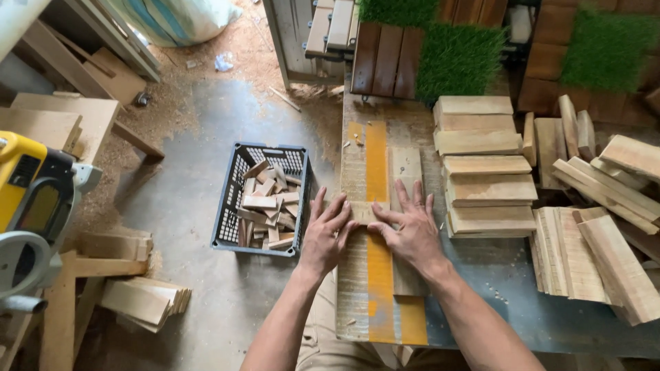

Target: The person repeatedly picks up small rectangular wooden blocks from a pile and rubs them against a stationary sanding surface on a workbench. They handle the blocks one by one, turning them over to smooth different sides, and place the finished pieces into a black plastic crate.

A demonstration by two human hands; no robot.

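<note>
1. Forearms, bare, enter from the bottom edge; both hands lie flat on the work, palms down, fingers spread, gripping nothing.
2. Left hand [324, 237]: presses the near left part of a long plank [352, 275] that runs away from the person along the bench, one face marked by a yellow stripe [377, 206].
3. Right hand [410, 230]: rests on a narrower plain slat [405, 168] lying just beside the stripe; its fingertips meet the left hand's over a small wood piece [362, 211] between them.
4. Step in hand, as judged: aligning the slat and small piece against the plank. A next move would call for even pressure and flush edges.
5. Workbench [522, 302]: dark top, bearing stacked boards [481, 172] to the right of the hands, with loose longer boards [605, 254] further right.
6. Plastic crate [265, 199], dark, on the floor to the left, holding short offcuts.
7. Saw [34, 206], yellow and grey, at far left; sawdust on the concrete floor [192, 137].
8. Green turf squares [457, 58] and brown slat panels beyond the bench.
</note>
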